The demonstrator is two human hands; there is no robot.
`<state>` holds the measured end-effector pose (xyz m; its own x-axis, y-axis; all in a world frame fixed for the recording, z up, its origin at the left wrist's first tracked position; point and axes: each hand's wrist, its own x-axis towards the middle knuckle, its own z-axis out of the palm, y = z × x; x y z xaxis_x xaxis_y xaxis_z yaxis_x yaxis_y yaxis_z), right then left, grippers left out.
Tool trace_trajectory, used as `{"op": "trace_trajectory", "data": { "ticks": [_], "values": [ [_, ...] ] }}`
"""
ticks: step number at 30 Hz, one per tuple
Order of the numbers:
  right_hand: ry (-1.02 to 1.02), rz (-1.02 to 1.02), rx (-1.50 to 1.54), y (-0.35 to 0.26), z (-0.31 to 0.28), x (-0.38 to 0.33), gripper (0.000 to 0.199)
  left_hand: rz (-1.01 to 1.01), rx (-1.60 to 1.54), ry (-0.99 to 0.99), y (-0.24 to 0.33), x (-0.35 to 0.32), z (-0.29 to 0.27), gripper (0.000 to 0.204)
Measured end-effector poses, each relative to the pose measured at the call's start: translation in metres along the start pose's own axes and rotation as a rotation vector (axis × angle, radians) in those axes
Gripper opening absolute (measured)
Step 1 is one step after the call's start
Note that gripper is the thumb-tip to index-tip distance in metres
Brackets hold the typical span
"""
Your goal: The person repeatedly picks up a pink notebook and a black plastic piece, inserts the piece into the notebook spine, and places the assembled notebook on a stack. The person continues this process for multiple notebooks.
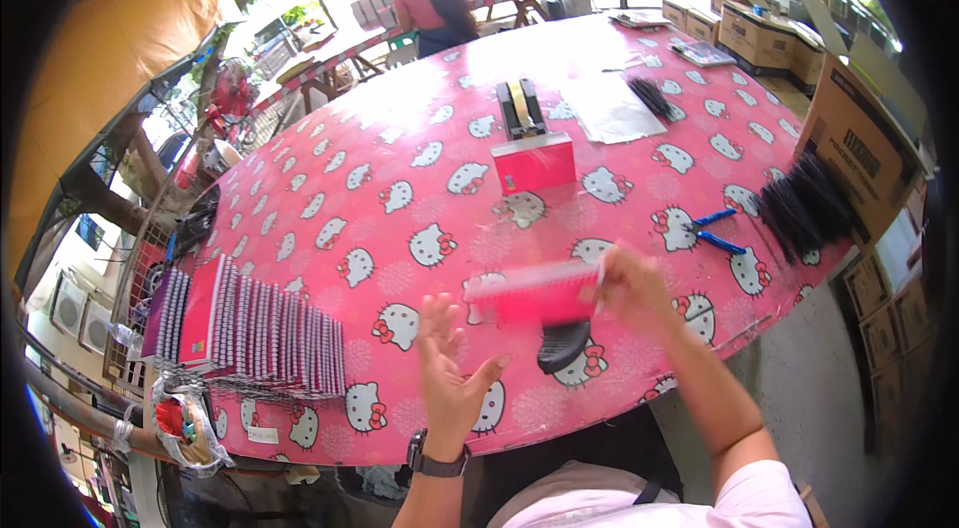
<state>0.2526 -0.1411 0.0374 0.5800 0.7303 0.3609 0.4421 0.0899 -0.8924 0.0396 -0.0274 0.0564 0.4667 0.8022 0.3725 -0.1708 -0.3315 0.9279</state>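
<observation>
Pink notebook (pixel 529 294) is super motion-blurred above the tabletop (pixel 385 243), so its cover's a smear. Right hand (pixel 636 288) has fingers pinching its right end; left hand (pixel 452 368) has fingers spread, empty. Notebook partly hides some black object (pixel 564 348).

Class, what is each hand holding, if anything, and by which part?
The right hand holds a pink notebook, blurred here, by its right end; the left hand is open and empty.
</observation>
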Motion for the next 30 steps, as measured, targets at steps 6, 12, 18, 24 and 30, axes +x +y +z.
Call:
{"op": "trace_trajectory", "data": {
  "ticks": [6,12,18,24,30],
  "values": [
    [-0.001,0.159,0.545,-0.014,0.038,-0.092,0.022,-0.144,-0.159,-0.302,-0.053,-0.042,-0.021,0.036],
    [0.074,0.117,0.355,-0.019,0.065,-0.094,0.022,0.040,0.376,-0.165,-0.040,-0.066,-0.015,0.061],
    [0.009,-0.045,0.151,-0.013,0.042,-0.088,0.022,0.440,0.889,-0.365,-0.005,-0.066,0.012,0.047],
    [0.620,-0.125,-0.801,0.066,-0.174,0.009,0.017,0.479,0.763,-0.341,-0.006,-0.056,0.012,0.047],
    [0.420,0.371,-1.050,0.144,-0.257,-0.005,0.024,0.533,0.783,-0.387,-0.003,-0.054,0.014,0.032]
  ]
}}
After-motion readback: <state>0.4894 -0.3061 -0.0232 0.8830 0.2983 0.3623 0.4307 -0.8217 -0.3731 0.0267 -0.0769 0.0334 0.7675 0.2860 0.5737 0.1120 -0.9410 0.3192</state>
